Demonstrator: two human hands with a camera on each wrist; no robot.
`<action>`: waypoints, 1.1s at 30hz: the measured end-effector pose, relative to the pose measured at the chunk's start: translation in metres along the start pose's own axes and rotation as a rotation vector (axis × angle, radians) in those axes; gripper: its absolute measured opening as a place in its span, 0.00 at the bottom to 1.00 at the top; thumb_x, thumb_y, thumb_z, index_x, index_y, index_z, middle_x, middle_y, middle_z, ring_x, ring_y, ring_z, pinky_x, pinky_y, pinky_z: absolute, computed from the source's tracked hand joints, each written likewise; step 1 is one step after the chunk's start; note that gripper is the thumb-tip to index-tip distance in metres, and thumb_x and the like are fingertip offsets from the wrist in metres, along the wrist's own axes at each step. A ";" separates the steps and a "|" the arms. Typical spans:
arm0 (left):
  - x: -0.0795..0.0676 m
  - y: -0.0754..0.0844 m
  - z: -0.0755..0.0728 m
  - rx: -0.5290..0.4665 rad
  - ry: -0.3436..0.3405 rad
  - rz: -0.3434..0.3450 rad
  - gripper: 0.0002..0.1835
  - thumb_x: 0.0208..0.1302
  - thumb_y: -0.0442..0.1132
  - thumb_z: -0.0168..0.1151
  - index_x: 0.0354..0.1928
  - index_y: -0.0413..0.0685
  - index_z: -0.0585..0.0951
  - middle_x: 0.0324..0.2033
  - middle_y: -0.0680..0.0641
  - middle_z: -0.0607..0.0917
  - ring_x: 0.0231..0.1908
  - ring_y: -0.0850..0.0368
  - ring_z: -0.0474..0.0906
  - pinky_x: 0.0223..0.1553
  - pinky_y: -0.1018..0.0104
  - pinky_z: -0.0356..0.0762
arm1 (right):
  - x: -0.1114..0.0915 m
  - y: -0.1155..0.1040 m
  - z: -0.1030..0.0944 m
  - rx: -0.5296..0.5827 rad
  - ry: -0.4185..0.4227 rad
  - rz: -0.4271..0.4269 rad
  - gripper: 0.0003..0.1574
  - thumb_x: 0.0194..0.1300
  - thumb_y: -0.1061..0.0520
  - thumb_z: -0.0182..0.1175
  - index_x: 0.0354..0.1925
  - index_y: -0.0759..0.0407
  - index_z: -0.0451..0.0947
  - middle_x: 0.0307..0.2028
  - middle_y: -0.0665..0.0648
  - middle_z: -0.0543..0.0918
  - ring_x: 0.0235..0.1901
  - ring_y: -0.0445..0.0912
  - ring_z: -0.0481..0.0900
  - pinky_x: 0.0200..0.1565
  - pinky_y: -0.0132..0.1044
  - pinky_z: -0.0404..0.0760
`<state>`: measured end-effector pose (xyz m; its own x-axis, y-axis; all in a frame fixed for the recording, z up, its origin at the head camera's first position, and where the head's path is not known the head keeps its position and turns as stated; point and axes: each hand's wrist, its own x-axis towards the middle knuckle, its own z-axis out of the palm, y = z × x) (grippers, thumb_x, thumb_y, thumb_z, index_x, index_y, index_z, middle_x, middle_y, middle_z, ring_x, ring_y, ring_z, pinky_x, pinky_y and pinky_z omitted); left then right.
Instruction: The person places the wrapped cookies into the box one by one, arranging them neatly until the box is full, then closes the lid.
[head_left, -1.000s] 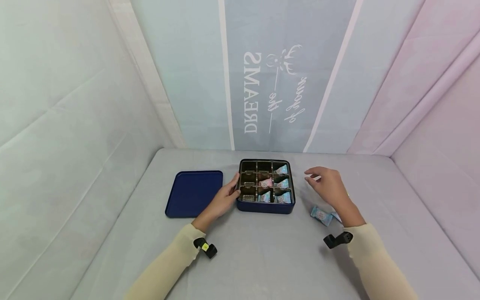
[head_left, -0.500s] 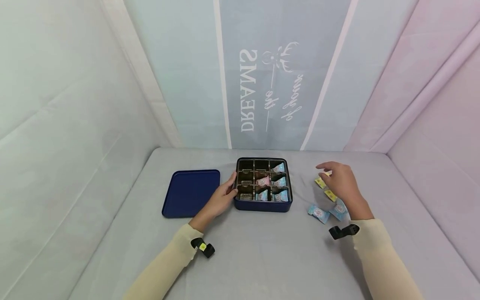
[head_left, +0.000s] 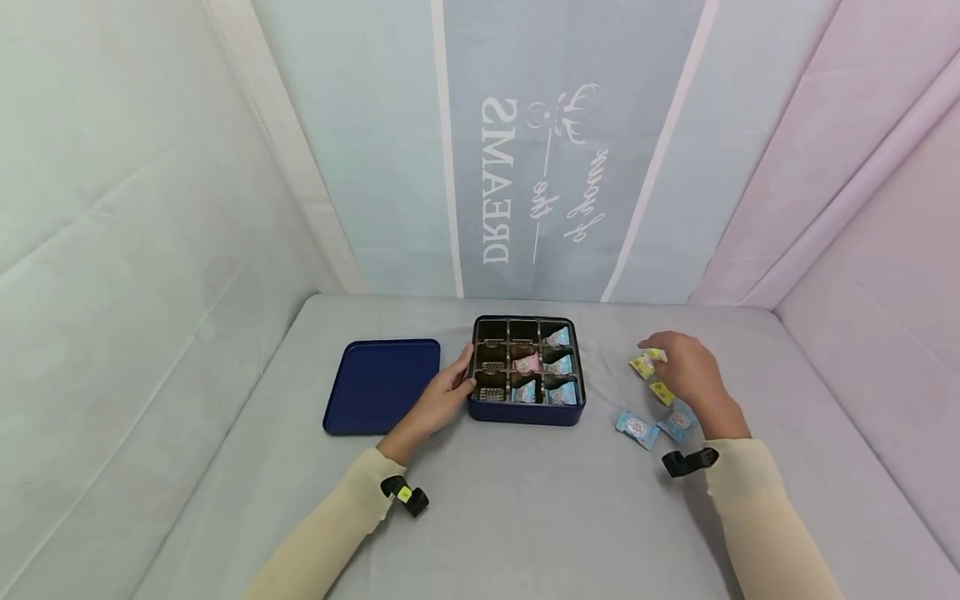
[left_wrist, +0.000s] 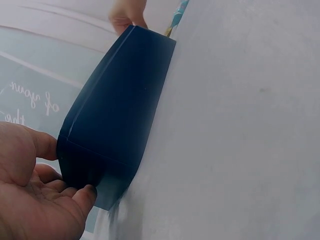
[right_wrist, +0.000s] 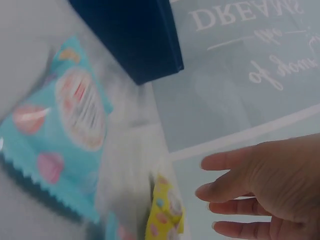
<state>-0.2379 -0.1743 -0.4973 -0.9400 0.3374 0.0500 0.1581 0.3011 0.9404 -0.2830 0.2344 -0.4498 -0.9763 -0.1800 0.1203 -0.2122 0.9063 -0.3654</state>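
Observation:
A dark blue tin box stands on the table, its tray divided into several compartments. Blue-wrapped candies fill the right column and the front middle compartment; a pink-wrapped candy lies in the centre one. My left hand holds the box's left side, fingers curled against the wall in the left wrist view. Over the yellow-wrapped candies hovers my right hand, fingers slightly bent. In the right wrist view nothing shows between its fingertips. Loose blue candies lie nearer to me, one partly beneath the right forearm.
A dark blue lid lies flat left of the box, beside my left forearm. Grey cloth covers the table. A fabric wall with mirrored lettering rises behind, and pale fabric walls stand on both sides.
My right hand has moved right, away from the box, and lowered over the yellow candies, which have come into view. The left hand stays at the box, and the camera view has shifted slightly.

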 end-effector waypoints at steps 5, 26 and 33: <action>-0.001 -0.002 0.001 0.006 -0.005 0.011 0.35 0.81 0.33 0.47 0.81 0.46 0.44 0.80 0.44 0.42 0.78 0.55 0.38 0.76 0.52 0.49 | 0.001 0.009 0.006 -0.047 -0.046 -0.026 0.27 0.56 0.77 0.59 0.54 0.66 0.84 0.61 0.71 0.78 0.63 0.70 0.71 0.58 0.68 0.71; 0.000 -0.009 0.003 0.019 -0.009 0.027 0.35 0.81 0.34 0.46 0.81 0.48 0.44 0.81 0.45 0.42 0.79 0.54 0.38 0.76 0.51 0.49 | 0.003 0.030 0.025 -0.089 -0.067 0.001 0.24 0.60 0.73 0.63 0.56 0.66 0.82 0.57 0.72 0.81 0.58 0.69 0.76 0.55 0.67 0.74; 0.001 -0.009 0.002 0.024 0.010 0.039 0.35 0.81 0.33 0.48 0.81 0.49 0.46 0.80 0.46 0.44 0.78 0.53 0.42 0.75 0.50 0.52 | 0.006 0.030 0.029 -0.112 -0.034 -0.009 0.20 0.65 0.63 0.68 0.55 0.67 0.83 0.51 0.70 0.84 0.48 0.63 0.82 0.47 0.61 0.79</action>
<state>-0.2403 -0.1752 -0.5065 -0.9360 0.3402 0.0905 0.2021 0.3087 0.9294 -0.2966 0.2492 -0.4872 -0.9756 -0.1998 0.0907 -0.2168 0.9412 -0.2591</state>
